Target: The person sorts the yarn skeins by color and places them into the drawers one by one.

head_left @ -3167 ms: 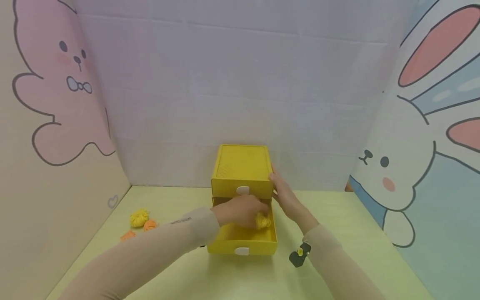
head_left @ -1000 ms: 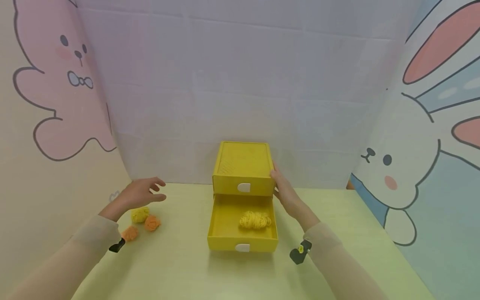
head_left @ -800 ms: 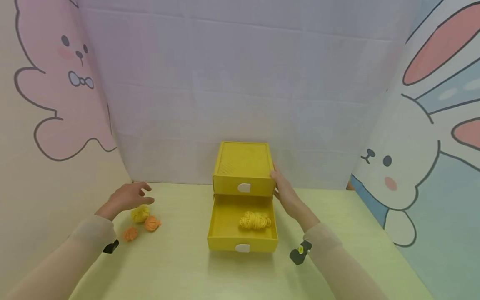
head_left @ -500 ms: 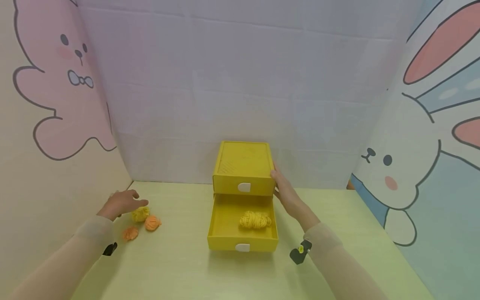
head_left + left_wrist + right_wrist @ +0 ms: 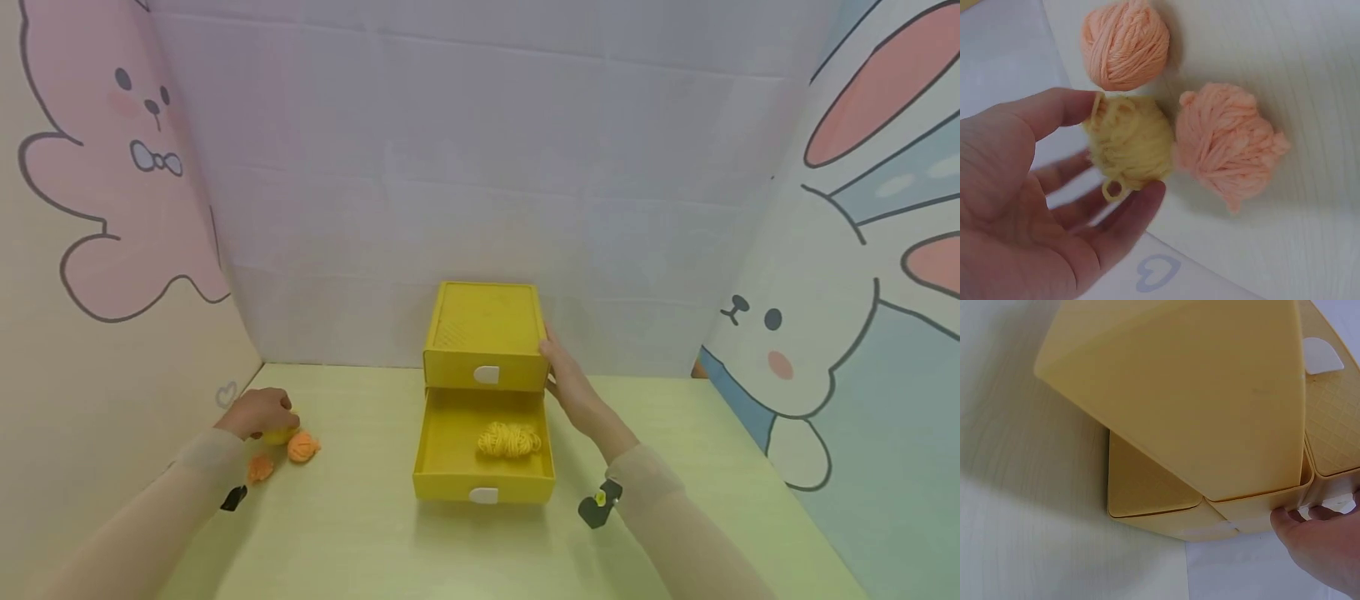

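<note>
At the left of the table my left hand [image 5: 258, 412] holds a ball of yellow yarn [image 5: 1135, 144], thumb on one side and fingers curled on the other. One orange yarn ball [image 5: 1229, 140] sits right beside it, and a second orange yarn ball [image 5: 1125, 47] lies close to my thumb. In the middle stands a yellow drawer cabinet [image 5: 487, 317]. My right hand [image 5: 573, 387] rests against its right side, fingers laid along the wall. A drawer [image 5: 483, 487] below the top one is pulled out, with a bundle of yellow yarn [image 5: 510, 440] in its right part.
The right wrist view shows a lower tier [image 5: 1147, 481] of the cabinet beneath the pulled-out drawer. Behind is a white cloth wall [image 5: 480, 167]. Side walls with a pink bear [image 5: 142, 225] and a white rabbit [image 5: 795, 325] border the pale table [image 5: 345, 517].
My left hand has left the drawer, where the yellow yarn bundle now lies, moved left and come down onto the yellow yarn ball. My right hand has stayed on the cabinet.
</note>
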### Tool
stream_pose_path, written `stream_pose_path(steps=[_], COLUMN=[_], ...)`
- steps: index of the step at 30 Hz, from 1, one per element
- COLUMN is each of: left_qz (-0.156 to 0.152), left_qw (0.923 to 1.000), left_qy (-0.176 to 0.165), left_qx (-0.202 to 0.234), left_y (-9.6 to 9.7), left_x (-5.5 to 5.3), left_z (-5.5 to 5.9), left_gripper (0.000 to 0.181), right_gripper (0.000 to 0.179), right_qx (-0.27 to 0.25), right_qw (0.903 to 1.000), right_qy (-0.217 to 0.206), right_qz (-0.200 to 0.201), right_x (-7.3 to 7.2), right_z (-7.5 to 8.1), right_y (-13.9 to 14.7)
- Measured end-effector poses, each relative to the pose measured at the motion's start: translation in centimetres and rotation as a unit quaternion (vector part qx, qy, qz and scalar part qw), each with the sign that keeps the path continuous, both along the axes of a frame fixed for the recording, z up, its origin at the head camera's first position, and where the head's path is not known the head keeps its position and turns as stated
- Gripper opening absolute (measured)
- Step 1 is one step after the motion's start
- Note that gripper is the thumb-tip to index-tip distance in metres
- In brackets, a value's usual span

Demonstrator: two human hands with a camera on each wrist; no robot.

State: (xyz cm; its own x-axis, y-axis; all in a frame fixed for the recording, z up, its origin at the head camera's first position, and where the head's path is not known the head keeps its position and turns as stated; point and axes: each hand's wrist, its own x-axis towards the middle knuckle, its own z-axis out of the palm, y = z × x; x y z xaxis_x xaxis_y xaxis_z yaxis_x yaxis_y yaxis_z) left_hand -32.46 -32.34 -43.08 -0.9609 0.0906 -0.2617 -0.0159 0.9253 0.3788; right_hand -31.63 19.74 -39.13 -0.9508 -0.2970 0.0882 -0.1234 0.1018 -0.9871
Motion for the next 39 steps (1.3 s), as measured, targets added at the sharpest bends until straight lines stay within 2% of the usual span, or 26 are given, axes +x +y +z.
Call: stream_pose_path(steps=[8,16,19,22,27,33,39], left_qz=[-0.038,-0.037,-0.047,-0.058,-0.096,-0.14,-0.189], left_qw=[0.9987,0.999,0.9981,0.9969,0.9905,0.976,0.9654], left_qy=[0.029,0.021,0.034,0.049,0.097,0.165,0.176], left_qx=[-0.016,0.017,0.019,0.019,0.017,0.027,0.036], left_y=[0.5,0.4,0.1,-0.2,0.6,3.9,8.2], left_x=[-0.3,0.0,-0.1,-0.4,-0.8,-0.3,1.2], left_z=[0.0,-0.3,-0.6,-0.3,1.4,4.3,7.4], left_gripper=[0.04,0.038,0.037,0.037,0.037,0.032,0.03], right_gripper=[0.064,0.063,0.063,0.064,0.064,0.065,0.066], right_qx=[0.0,0.0,0.0,-0.001,0.001,0.001,0.0], right_qw=[1.0,1.0,1.0,1.0,1.0,1.0,1.0], right_qy=[0.004,0.002,-0.001,-0.003,0.002,0.005,0.002], right_qz=[0.003,0.004,0.002,0.001,0.003,0.003,0.0], right_x=[0.2,0.2,0.2,0.2,0.2,0.2,0.3], right_z=[0.2,0.0,0.0,0.1,0.1,0.2,0.0], right_y=[-0.1,-0.1,-0.2,-0.3,-0.1,0.0,0.0])
